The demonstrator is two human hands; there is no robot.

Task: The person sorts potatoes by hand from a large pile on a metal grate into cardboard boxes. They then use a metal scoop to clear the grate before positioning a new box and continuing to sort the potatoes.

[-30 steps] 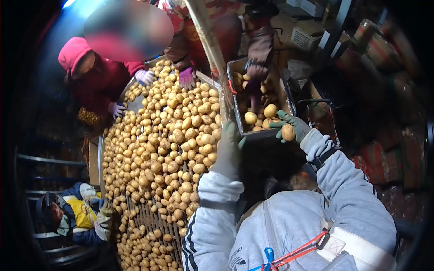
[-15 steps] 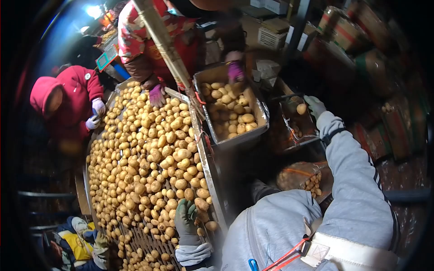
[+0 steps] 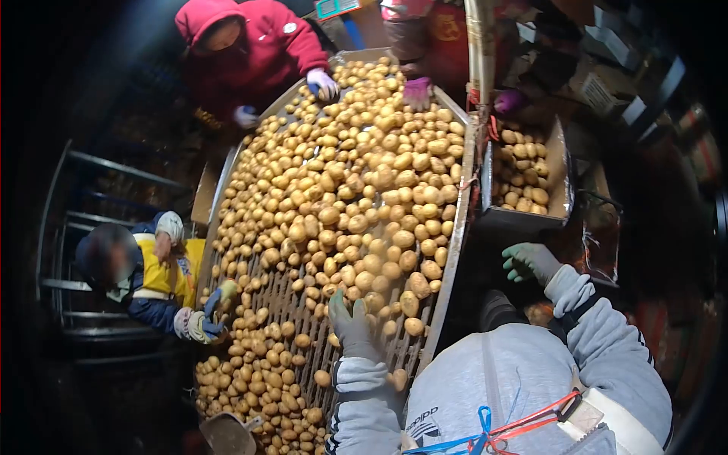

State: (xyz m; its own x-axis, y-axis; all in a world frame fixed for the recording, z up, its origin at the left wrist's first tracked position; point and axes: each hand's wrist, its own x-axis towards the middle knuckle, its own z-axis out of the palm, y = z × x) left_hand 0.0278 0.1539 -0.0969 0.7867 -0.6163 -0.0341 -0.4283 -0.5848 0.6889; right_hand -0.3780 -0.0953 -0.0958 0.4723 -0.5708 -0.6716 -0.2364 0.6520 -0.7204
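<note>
Many yellow-brown potatoes [image 3: 326,205] cover a slatted sorting table [image 3: 307,334]. My left hand [image 3: 353,327], in a grey-green glove, reaches over the table's near side, its fingers apart beside several potatoes; I see none gripped in it. My right hand [image 3: 533,262], gloved alike, hovers off the table's right side with its fingers stretched out and nothing in them. Above it in the view stands a cardboard box of potatoes [image 3: 523,171]. A dark, plastic-lined container [image 3: 601,235] sits to the right of that hand.
A person in a red hood [image 3: 258,45] works at the far left. Another in a yellow apron [image 3: 173,262] reaches in from the left. A purple glove [image 3: 417,92] touches potatoes at the far end. A pole [image 3: 480,53] rises by the table's right rail [image 3: 455,265]. A scoop [image 3: 227,434] lies at the bottom.
The view has swung left. My right hand has drawn back from the plastic-lined container, where a potato was in the air by its fingers. My left hand has reached farther among the potatoes.
</note>
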